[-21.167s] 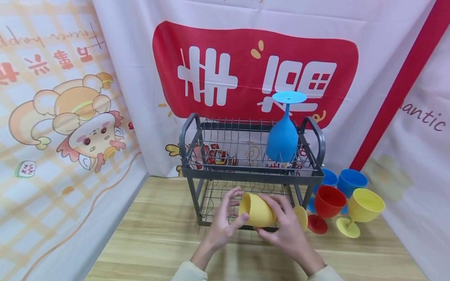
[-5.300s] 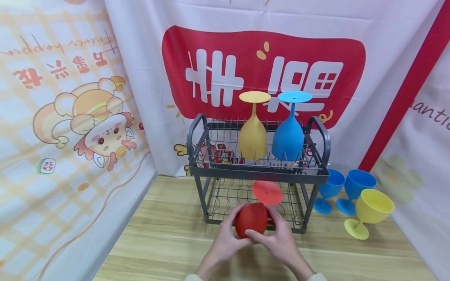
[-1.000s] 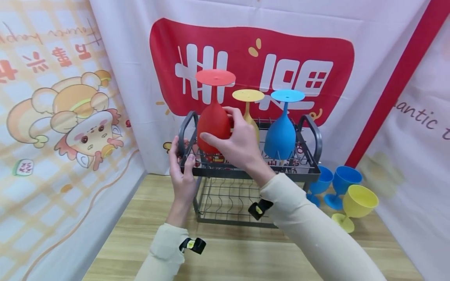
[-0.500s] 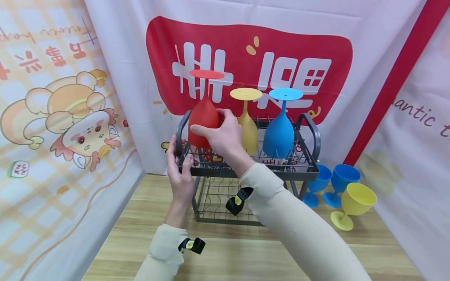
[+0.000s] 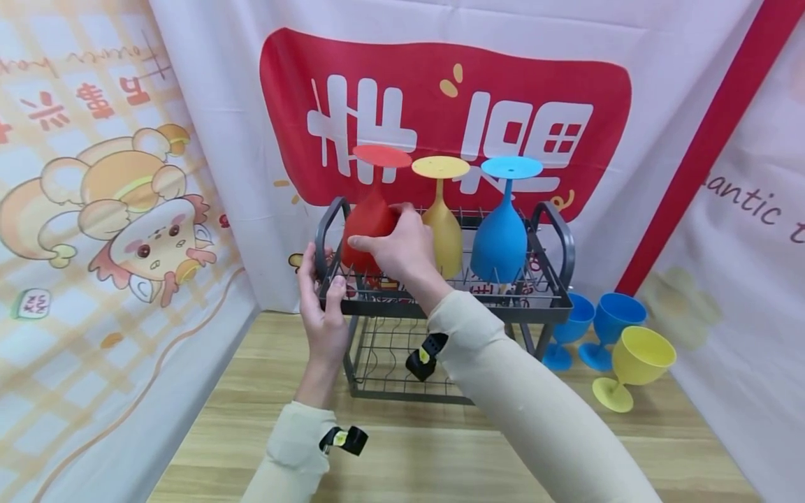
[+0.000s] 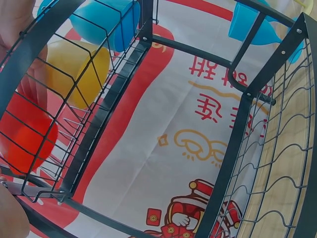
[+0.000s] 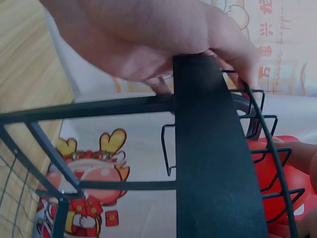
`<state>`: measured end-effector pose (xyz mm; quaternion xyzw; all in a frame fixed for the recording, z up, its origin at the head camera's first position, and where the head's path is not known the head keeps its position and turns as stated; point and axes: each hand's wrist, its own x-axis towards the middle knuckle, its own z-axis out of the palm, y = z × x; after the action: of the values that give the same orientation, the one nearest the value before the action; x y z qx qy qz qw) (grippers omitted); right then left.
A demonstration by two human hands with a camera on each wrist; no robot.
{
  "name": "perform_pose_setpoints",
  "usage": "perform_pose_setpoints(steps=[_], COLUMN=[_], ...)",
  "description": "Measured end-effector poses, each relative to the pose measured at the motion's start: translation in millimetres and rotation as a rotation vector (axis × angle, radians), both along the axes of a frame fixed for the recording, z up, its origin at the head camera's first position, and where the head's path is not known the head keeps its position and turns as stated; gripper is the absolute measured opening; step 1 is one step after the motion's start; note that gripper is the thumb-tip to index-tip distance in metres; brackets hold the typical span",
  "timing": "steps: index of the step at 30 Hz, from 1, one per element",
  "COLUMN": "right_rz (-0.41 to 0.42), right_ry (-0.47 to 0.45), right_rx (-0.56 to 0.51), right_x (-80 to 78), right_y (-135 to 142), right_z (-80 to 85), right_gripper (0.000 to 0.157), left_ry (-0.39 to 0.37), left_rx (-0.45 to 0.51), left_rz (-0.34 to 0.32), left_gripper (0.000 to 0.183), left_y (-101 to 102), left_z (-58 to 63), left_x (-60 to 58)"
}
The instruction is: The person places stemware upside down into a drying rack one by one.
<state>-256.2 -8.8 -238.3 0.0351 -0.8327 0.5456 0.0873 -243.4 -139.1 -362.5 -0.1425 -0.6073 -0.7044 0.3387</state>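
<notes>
In the head view my right hand (image 5: 402,244) grips the bowl of a red goblet (image 5: 367,227), upside down and slightly tilted at the left end of the dish rack's (image 5: 453,312) upper tier. Its rim sits down among the wires. My left hand (image 5: 323,318) holds the rack's left front corner, thumb in front and fingers behind. Upside down beside the red goblet stand a yellow goblet (image 5: 443,237) and a blue goblet (image 5: 499,241). The left wrist view shows the red goblet's bowl (image 6: 27,141) through the wire side.
Right of the rack, two blue goblets (image 5: 619,320) and a yellow goblet (image 5: 643,356) stand upright on the wooden table (image 5: 402,461). The rack's wire lower tier (image 5: 402,356) lies beneath. A printed cloth (image 5: 214,70) hangs behind and at the sides.
The yellow goblet went from both hands onto the rack, then the red one was lifted from the table. Lately the red goblet came down and slightly right; my left hand stays on the rack.
</notes>
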Motion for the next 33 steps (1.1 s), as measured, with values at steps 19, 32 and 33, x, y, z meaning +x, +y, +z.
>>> perform_pose_setpoints(steps=[19, 32, 33], right_rz=[0.008, 0.004, 0.006], right_ry=[-0.019, 0.092, 0.110], right_rx=[0.072, -0.045, -0.052], right_x=[-1.4, 25.1, 29.9], right_y=[-1.2, 16.0, 20.0], right_z=[-0.3, -1.9, -2.3], right_gripper=[0.076, 0.075, 0.074], left_ry=[-0.004, -0.011, -0.012], left_rx=[-0.016, -0.015, -0.017], left_rz=[0.029, 0.034, 0.032], left_gripper=[0.063, 0.062, 0.063], left_y=[-2.4, -2.1, -1.6], left_z=[1.6, 0.3, 0.4], left_x=[0.4, 0.3, 0.5])
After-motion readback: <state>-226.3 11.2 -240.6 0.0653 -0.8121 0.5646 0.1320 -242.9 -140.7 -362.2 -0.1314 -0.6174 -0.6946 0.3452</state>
